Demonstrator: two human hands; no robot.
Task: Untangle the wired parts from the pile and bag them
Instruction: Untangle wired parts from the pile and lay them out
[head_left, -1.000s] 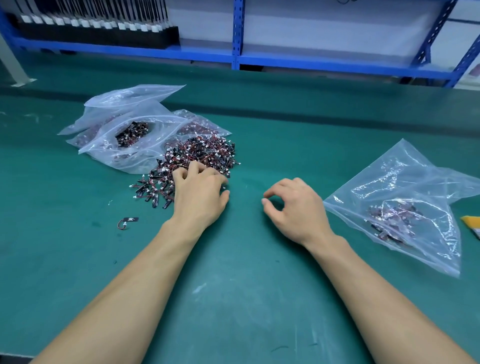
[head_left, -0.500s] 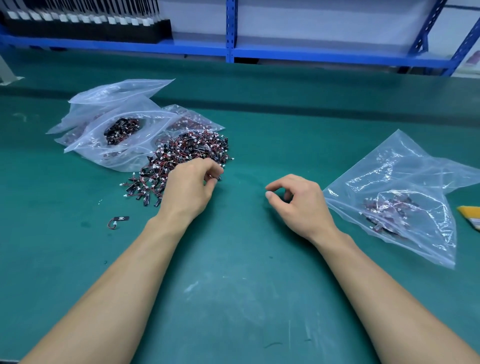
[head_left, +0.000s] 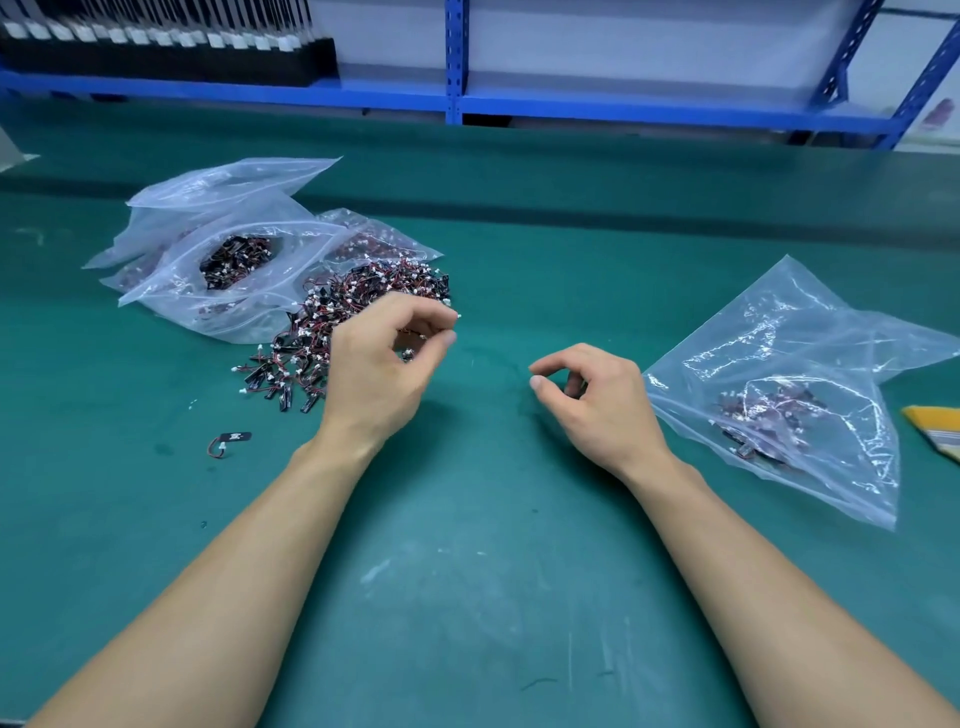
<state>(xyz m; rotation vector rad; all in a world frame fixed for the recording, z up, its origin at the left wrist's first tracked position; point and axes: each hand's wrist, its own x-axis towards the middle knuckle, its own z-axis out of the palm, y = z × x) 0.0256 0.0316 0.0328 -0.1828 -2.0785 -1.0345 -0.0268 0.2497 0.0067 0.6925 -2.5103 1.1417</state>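
My left hand (head_left: 379, 364) hangs over the near edge of the tangled pile of small black parts with red wires and white plugs (head_left: 337, 317). Its fingers are curled in, and the thumb and forefinger nip what looks like one wired part (head_left: 457, 315); all I can make out of it is a white plug at my fingertip and a dark bit under the palm. My right hand (head_left: 597, 400) sits low over the green bench mat (head_left: 467, 571), its thumb and forefinger bent toward each other with a gap between them and nothing held. The crumpled clear plastic bag (head_left: 779, 364) for freed parts lies just beside that hand, with a few parts inside. The wires are what worry me. If this lead is looped through its neighbours, a straight pull will drag a clump off the pile, or strain the wire where it enters the plug. My pinch is slight, so a snag could also flick the part loose onto the mat, where one stray black part with a red loop (head_left: 231, 439) lies apart from the rest. The bag looks slack, and I cannot tell where its mouth is, so a one-handed drop may miss. The open clear bags of parts (head_left: 223, 270) touch the far side of the pile, and a careless sweep could mix the loose parts with their contents.
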